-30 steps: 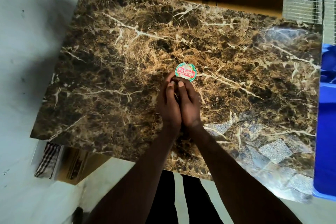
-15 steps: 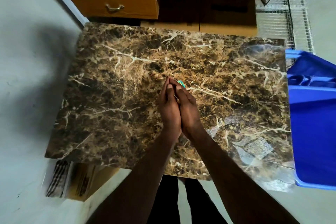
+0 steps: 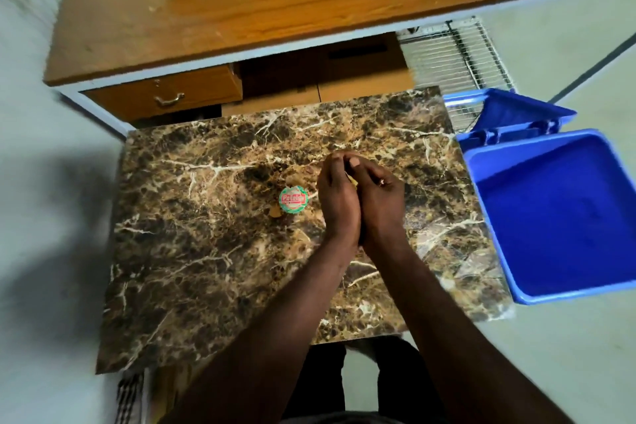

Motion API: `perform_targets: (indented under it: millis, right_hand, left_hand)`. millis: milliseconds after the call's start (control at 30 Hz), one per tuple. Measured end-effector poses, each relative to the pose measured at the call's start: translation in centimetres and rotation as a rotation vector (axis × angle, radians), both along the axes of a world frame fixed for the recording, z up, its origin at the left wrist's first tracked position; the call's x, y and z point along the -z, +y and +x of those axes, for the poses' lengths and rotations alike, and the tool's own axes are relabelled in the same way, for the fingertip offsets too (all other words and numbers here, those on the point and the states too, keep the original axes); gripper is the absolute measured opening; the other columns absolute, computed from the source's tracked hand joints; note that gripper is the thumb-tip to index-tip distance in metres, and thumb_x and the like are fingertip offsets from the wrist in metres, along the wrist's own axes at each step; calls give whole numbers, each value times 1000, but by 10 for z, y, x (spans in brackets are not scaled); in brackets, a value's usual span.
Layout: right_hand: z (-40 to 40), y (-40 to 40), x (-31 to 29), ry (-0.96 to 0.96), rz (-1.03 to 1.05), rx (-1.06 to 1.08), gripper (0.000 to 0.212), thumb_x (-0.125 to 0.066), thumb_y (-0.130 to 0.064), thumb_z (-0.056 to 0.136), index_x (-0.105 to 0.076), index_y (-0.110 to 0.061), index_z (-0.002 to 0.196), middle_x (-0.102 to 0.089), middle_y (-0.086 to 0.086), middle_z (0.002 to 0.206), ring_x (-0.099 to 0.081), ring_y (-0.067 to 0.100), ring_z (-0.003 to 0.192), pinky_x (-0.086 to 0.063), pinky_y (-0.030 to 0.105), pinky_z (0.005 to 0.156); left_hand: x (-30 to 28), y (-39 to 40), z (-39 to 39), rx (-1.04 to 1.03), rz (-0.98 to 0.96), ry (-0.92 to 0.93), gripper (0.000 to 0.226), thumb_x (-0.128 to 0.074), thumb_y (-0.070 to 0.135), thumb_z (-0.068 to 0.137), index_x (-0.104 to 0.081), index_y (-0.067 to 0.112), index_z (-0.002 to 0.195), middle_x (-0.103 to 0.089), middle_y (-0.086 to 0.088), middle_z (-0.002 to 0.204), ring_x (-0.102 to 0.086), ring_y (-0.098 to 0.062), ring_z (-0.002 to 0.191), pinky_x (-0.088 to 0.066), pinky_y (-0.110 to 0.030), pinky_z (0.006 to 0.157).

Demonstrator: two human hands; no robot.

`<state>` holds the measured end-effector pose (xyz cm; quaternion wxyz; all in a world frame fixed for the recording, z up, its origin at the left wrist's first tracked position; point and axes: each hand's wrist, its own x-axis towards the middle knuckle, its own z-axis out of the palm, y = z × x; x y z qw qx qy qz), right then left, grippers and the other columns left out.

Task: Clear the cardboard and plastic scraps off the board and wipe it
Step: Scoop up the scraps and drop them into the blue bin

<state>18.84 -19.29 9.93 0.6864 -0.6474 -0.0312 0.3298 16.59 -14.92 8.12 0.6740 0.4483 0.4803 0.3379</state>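
Note:
The brown marble-pattern board (image 3: 213,262) lies on the floor in front of me. My left hand (image 3: 336,203) and my right hand (image 3: 380,201) are pressed together above its middle, fingers curled inward. A small yellowish scrap (image 3: 353,181) shows in the gap between them; whatever else they enclose is hidden. A round green and red plastic label (image 3: 293,199) lies flat on the board just left of my left hand, apart from it. A small brown cardboard bit (image 3: 275,212) sits at the label's lower left edge.
A blue plastic bin (image 3: 554,217) stands open beside the board's right edge, with its lid (image 3: 509,113) behind it. A wooden desk (image 3: 241,3) with a drawer (image 3: 165,96) is beyond the board. A wire rack (image 3: 457,58) stands at the back right. Checked cloth (image 3: 129,396) lies under the board's near left corner.
My joined hands have shifted right, and the round label now lies uncovered to their left. The view has pulled back, showing the desk and more of the blue bin.

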Motion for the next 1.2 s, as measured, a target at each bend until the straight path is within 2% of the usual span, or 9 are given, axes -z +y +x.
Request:
perform_targets:
  millis: [100,200,333,467,733,867,1033,1100,1200]
  right_hand:
    - [28,-26,-18,52,-6,96,26,-60,-24,109,-81,-9,109,-82,6,98,-79,17,91,-62,27,71]
    - [65,-60,-30,145,15,181,38,-47,-30,112,-78,-8,111,-81,7,97,-79,16,86,-61,25,65]
    - [123,-105,-27,479,227,358,33,-43,-23,108,-71,-8,100,-74,12,93,-73,23,88,-60,26,71]
    - [183,-158,-20,575,323,526,31,-43,-19,108,-68,-8,93,-74,8,87,-73,21,81,-59,25,72]
    - [278,-235,29,660,226,711,45,-32,-30,108,-68,-6,96,-72,18,98,-71,32,89,-55,37,89]
    - [316,-259,51,740,64,821,36,-40,-40,109,-61,-14,95,-67,21,111,-70,36,96,-54,47,98]
    - [348,-283,86,831,51,905,48,-40,-51,109,-65,-11,98,-66,22,107,-69,34,80,-58,41,77]
    - [348,-286,59,831,23,927,48,-38,-47,112,-61,-9,92,-66,21,99,-68,34,76,-57,42,70]
    - [356,-291,57,790,-101,933,45,-37,-34,116,-51,-7,83,-51,14,87,-56,29,69,-49,43,64]
  left_hand:
    - [-18,-24,33,64,-48,28,43,-44,43,108,-73,15,92,-76,-2,93,-72,-19,90,-57,-38,85]
    - [-31,-56,72,169,-110,89,46,-43,42,111,-75,19,88,-77,4,83,-72,-9,77,-58,-28,72]
    - [-36,-105,130,292,-169,106,40,-43,27,105,-80,18,91,-80,2,95,-76,-16,92,-62,-39,87]
    - [-36,-156,190,390,-250,75,35,-48,26,97,-82,15,97,-80,-6,101,-76,-24,97,-60,-45,92]
    - [12,-222,299,476,-405,296,41,-46,31,97,-78,13,80,-79,-18,89,-76,-38,86,-63,-54,85]
    - [39,-237,336,497,-462,424,45,-44,36,106,-74,12,84,-76,-20,100,-73,-35,86,-60,-44,80]
    - [40,-250,364,555,-599,435,43,-35,41,113,-63,7,113,-62,-20,109,-63,-31,96,-53,-46,90]
    - [42,-250,371,553,-623,432,44,-33,40,114,-60,6,122,-59,-17,106,-61,-28,89,-52,-39,79]
    - [46,-250,377,575,-643,433,42,-32,38,115,-57,6,105,-54,-12,91,-53,-24,71,-49,-29,51]
